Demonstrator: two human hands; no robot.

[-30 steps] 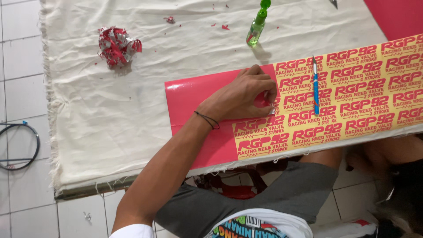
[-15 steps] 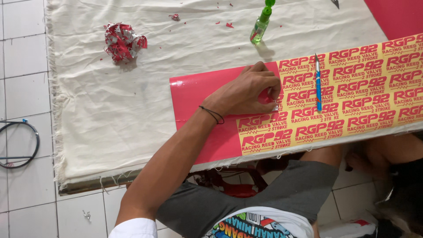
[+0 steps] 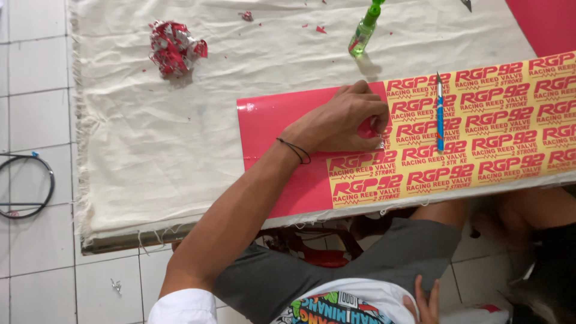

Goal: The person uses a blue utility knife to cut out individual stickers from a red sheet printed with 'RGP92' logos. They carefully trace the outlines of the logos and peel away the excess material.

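At the centre of the frame, the left hand (image 3: 342, 123) rests palm-down on a red sheet (image 3: 276, 150) that lies on the bench (image 3: 150, 180). The fingers (image 3: 375, 117) are curled together and pinch at the left edge of the yellow sticker layer (image 3: 480, 138), where yellow printing meets bare red. Whether anything is clamped between the fingertips cannot be told; the spot is too small to read. A thin dark band (image 3: 295, 150) circles the wrist.

The yellow sticker layer covers the red sheet from mid-frame to the right edge, printed with repeated red lettering. A blue craft knife (image 3: 440, 114) lies on it, just right of the left hand, blade end pointing toward the top of the frame, not touching the hand.

The right hand (image 3: 426, 303) sits at the bottom of the frame against the person's lap, well apart from the sheet. Only part of it shows; the visible fingers appear loosely spread and hold nothing that can be seen.

A cream cloth (image 3: 180, 120) with frayed edges covers the bench. In the upper left, a crumpled wad of red scraps (image 3: 174, 48) lies on the cloth. At upper centre, a green bottle (image 3: 363, 33) lies tilted near the sheet's top edge. Small red flecks (image 3: 318, 28) lie scattered near it. At the left edge, a dark cable loop (image 3: 27, 186) lies on the white tiled floor (image 3: 36, 90).
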